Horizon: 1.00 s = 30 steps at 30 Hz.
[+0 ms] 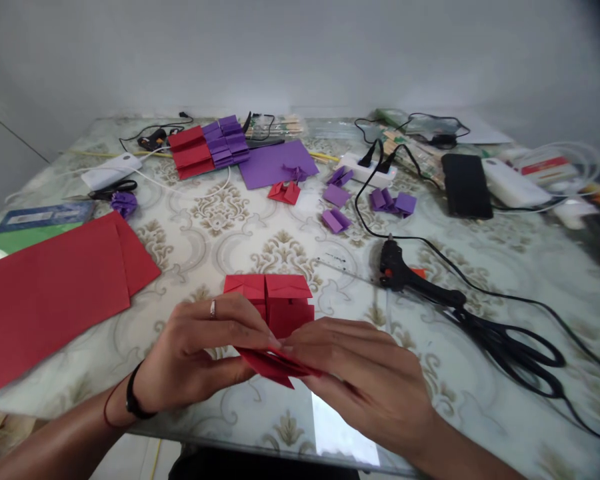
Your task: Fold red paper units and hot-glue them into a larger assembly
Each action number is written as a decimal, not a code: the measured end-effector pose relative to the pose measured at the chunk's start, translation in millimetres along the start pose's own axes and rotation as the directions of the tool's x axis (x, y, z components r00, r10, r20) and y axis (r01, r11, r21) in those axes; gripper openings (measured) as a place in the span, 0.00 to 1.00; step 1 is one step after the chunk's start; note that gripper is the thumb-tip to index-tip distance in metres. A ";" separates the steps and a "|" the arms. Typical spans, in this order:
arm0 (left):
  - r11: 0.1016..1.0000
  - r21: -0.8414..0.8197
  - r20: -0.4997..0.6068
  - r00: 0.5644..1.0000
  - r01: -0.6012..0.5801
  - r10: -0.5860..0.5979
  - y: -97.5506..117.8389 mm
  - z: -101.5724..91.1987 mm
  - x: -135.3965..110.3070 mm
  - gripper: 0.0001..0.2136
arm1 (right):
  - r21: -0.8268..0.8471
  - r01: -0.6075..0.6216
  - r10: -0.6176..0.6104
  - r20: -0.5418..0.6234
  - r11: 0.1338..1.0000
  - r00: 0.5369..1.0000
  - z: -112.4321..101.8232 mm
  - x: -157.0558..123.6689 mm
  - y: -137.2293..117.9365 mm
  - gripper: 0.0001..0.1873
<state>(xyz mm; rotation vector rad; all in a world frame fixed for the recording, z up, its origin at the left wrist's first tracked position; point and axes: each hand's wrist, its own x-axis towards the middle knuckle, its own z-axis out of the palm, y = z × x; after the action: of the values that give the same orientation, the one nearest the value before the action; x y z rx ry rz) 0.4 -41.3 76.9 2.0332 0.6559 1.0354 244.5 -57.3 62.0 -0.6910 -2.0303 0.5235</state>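
Observation:
My left hand (200, 353) and my right hand (365, 380) meet near the table's front edge. Both pinch one folded red paper piece (275, 365), fingertips pressed together along its top fold. The left hand wears a ring, and a black band sits on that wrist. Just beyond my hands lie other folded red paper pieces (273, 297) flat on the table. Part of the held piece is hidden under my fingers.
Large red paper sheets (50, 287) lie at left. A black glue gun (405, 273) and black scissors (510, 343) with a trailing cord lie at right. Folded purple pieces (337, 220), a purple sheet (277, 163), red and purple stacks (207, 147), a phone (466, 185) and a power strip (365, 170) sit farther back.

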 end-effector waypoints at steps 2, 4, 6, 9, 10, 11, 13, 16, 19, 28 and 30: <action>1.000 -0.010 -0.004 1.000 0.023 -0.023 0.4 -0.7 -0.8 0.08 | -0.006 -0.016 0.016 -0.008 1.000 1.000 0.4 -0.5 0.8 0.06; 0.999 -0.006 -0.033 0.999 0.034 -0.035 1.0 -0.6 -1.4 0.08 | -0.012 -0.048 0.048 -0.035 0.999 0.998 -0.1 -0.3 0.4 0.04; 0.999 0.006 -0.066 0.997 0.041 -0.040 1.5 0.3 -1.6 0.08 | -0.013 -0.073 0.073 -0.055 0.997 0.996 -0.9 0.3 -0.9 0.03; 0.997 0.037 -0.106 0.993 0.062 -0.058 1.5 1.9 -1.5 0.06 | -0.007 -0.094 0.093 -0.070 0.996 0.993 -1.3 1.2 -3.0 0.03; 0.996 0.040 -0.111 0.991 0.076 -0.071 1.3 2.3 -1.3 0.05 | -0.002 -0.094 0.093 -0.074 0.996 0.993 -1.2 1.5 -3.4 0.02; 0.995 0.037 -0.109 0.990 0.091 -0.086 0.8 2.4 -1.2 0.05 | 0.003 -0.093 0.093 -0.076 0.996 0.993 -1.0 1.8 -3.6 0.02; 0.993 0.026 -0.074 0.991 0.113 -0.111 -0.3 2.3 -0.9 0.06 | 0.019 -0.086 0.087 -0.064 0.996 0.994 -0.3 2.7 -3.5 0.02; 0.990 0.019 -0.008 0.990 0.140 -0.140 -1.4 1.6 -1.0 0.10 | 0.038 -0.076 0.078 -0.046 0.996 0.996 0.9 4.0 -2.5 0.02; 0.986 -0.026 -0.022 0.986 0.165 -0.166 -0.4 1.6 -1.5 0.08 | 0.030 -0.102 0.104 -0.061 0.994 0.993 2.6 4.4 -2.2 0.03; 0.945 -0.022 -0.123 0.937 0.326 -0.326 3.5 4.8 -5.5 0.04 | 0.149 -0.303 0.314 -0.055 0.941 0.948 7.2 4.0 -5.1 0.05; 0.936 -0.027 -0.146 0.925 0.352 -0.352 1.7 5.4 -6.5 0.06 | 0.148 -0.346 0.356 -0.049 0.927 0.933 6.3 4.9 -4.0 0.04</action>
<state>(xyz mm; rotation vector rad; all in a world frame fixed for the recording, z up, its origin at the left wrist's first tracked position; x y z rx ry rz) 1.6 -49.0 73.3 1.7614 1.0563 0.9733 235.8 -57.7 64.3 -0.9825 -1.7874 0.8251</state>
